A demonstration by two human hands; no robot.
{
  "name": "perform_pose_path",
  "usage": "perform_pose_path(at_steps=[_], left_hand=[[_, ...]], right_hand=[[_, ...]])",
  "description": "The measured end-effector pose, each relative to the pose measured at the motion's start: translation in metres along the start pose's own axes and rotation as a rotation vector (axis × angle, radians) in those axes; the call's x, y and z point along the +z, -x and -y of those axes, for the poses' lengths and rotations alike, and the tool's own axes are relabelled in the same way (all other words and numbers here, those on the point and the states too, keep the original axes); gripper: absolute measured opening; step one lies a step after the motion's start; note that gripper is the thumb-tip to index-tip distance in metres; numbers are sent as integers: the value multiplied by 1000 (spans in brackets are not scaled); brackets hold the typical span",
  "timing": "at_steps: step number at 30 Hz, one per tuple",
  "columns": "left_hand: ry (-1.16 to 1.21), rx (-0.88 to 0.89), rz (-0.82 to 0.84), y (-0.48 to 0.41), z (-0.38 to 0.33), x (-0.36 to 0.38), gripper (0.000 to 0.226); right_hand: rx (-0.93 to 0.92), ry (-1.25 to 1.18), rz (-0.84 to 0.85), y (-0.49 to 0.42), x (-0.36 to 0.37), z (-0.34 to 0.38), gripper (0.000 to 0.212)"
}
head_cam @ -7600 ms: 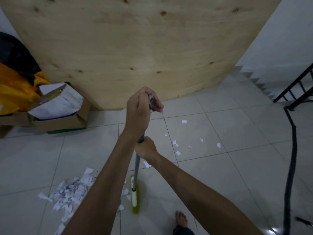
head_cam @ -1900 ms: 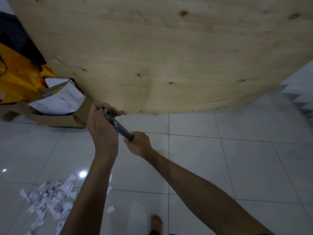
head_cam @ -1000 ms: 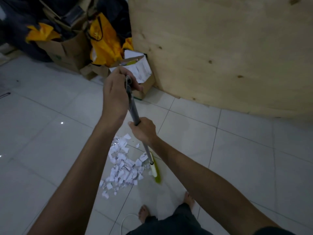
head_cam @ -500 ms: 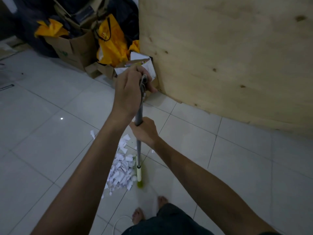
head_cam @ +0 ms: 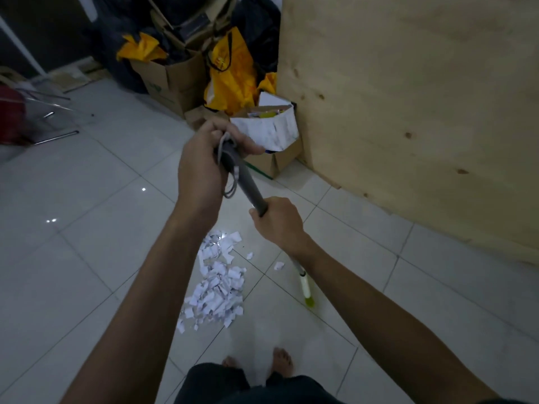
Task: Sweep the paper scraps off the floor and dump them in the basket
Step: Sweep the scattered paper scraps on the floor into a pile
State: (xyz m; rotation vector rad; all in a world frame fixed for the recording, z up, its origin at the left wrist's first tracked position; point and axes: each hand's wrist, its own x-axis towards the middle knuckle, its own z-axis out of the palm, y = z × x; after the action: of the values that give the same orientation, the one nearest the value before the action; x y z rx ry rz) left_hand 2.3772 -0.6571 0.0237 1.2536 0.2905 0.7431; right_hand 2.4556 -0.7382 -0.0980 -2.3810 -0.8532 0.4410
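I hold a broom with a grey handle (head_cam: 248,185) slanting down to the right. My left hand (head_cam: 204,167) grips the top end, where a cord loop hangs. My right hand (head_cam: 277,223) grips the handle lower down. The broom's white and green neck (head_cam: 306,290) shows below my right wrist, right of the scraps; the bristles are blurred. A pile of white paper scraps (head_cam: 218,281) lies on the white tiled floor in front of my bare feet (head_cam: 281,363). A few loose scraps (head_cam: 278,265) lie between the pile and the broom. No basket is in view.
A large plywood sheet (head_cam: 408,97) leans at the right. A small cardboard box with papers (head_cam: 268,135) stands at its foot. Behind it are a bigger cardboard box (head_cam: 172,80), yellow bags (head_cam: 230,74) and dark bundles. Metal rods (head_cam: 55,135) lie far left.
Over the last half second the broom's lower end has swung from the pile's edge out to the right. The view has shifted, so the pile now lies nearer the middle.
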Motion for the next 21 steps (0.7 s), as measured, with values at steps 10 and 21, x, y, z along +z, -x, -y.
perform_pose_path(at_steps=[10,21], left_hand=[[24,-136,-246,3,40,-56,37],[-56,-58,-310,-36,-20,-174,37]], right_hand=[[26,17,49,-31,70,4,23],[-10,-139,54,-64,152,131,25]])
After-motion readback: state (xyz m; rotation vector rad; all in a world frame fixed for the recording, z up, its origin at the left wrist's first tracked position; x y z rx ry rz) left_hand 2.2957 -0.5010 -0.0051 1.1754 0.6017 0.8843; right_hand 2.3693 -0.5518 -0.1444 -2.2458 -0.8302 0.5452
